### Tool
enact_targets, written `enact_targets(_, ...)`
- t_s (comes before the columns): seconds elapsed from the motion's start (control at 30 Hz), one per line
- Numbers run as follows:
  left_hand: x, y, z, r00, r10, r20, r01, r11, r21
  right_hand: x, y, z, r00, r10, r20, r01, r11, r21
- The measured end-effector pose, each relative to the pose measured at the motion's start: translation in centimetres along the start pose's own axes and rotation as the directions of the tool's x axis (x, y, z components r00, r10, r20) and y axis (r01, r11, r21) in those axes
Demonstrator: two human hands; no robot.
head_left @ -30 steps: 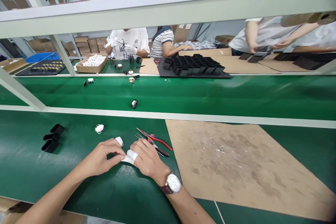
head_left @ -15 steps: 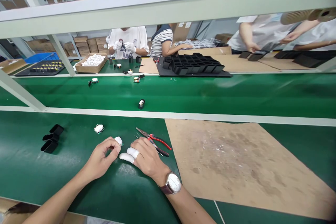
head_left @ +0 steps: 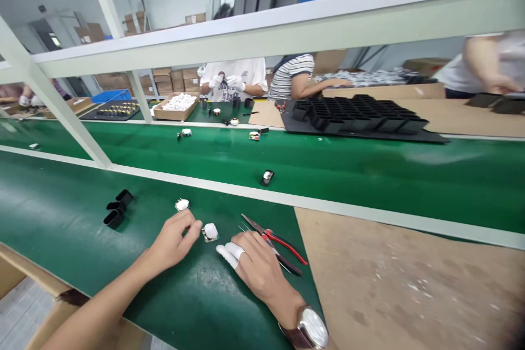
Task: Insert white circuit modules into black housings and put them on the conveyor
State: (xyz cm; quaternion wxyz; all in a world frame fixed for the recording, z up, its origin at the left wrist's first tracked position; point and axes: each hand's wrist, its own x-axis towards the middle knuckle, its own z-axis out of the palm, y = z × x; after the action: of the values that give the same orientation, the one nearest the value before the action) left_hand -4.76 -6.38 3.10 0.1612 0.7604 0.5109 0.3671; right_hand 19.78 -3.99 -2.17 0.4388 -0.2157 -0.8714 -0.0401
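My left hand (head_left: 176, 238) is curled closed, with nothing visible in it, close to a small circuit piece with a white top (head_left: 182, 205). To its right a second white-topped circuit piece (head_left: 210, 231) lies on the green table, between my two hands. My right hand (head_left: 250, 262) has white covers on two fingers, held close together with nothing seen between them. Under and beside that hand lie red-and-black pliers (head_left: 283, 243) and a thin metal tool (head_left: 243, 228), partly hidden by it.
Several black sleeves (head_left: 117, 210) stand at the left of the green table (head_left: 197, 295). Brown cardboard (head_left: 394, 284) covers the right side. A metal rail (head_left: 229, 193) borders the green belt (head_left: 348, 175), which carries a black-cased piece (head_left: 267, 176). Co-workers' hands (head_left: 225, 83) are beyond.
The view has turned left, so everything appears farther right. My left hand has come away from the nearer white-topped piece and moved left, towards the other. My right hand stays beside the pliers.
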Motion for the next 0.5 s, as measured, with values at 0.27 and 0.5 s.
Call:
enact_targets(0.27,0.0,0.1,-7.0,0.937,-0.08,-0.341,0.111,0.991,0.07,-0.3,-0.6,2.3,0.963,0.172,0.208,-0.175,0.985,-0.008)
enact_targets(0.5,-6.6,10.7,-9.6,0.973,0.128,-0.192,-0.152,0.981,-0.117,-1.0,-0.5,4.5,0.941,0.179,0.288,-0.2,0.979,0.046)
